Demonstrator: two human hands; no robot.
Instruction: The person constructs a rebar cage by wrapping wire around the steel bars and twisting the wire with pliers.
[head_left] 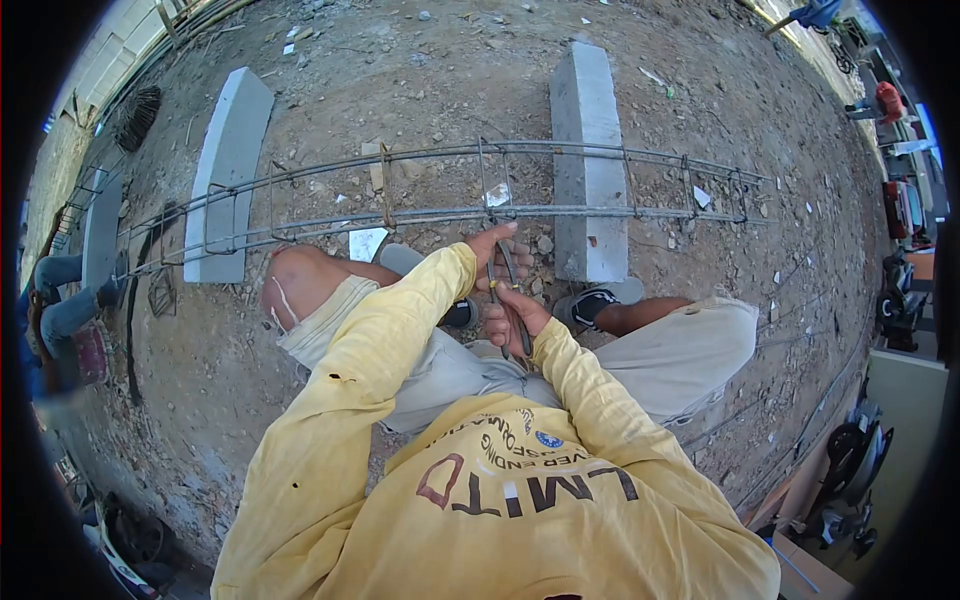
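Note:
A pair of long-handled pincers (510,262) with small yellow marks stands over my lap, its head up at the near bars of a rebar cage (420,217). My right hand (515,314) is wrapped round the lower handles, whose ends stick out beneath it. Just above, my left hand (490,246) is curled around the upper part of the tool, its thumb close to the near bars; some of its fingers are hidden. The cage is made of long bars with square stirrups. It lies across two concrete blocks, the left block (228,175) and the right block (588,165).
My bent knees are on either side, with shoes (598,305) under the cage. White scraps (366,243) lie on the stony ground. At far left is another person's leg (70,310) beside a bucket (93,352). Motorcycles (850,450) and a board (905,400) stand at right.

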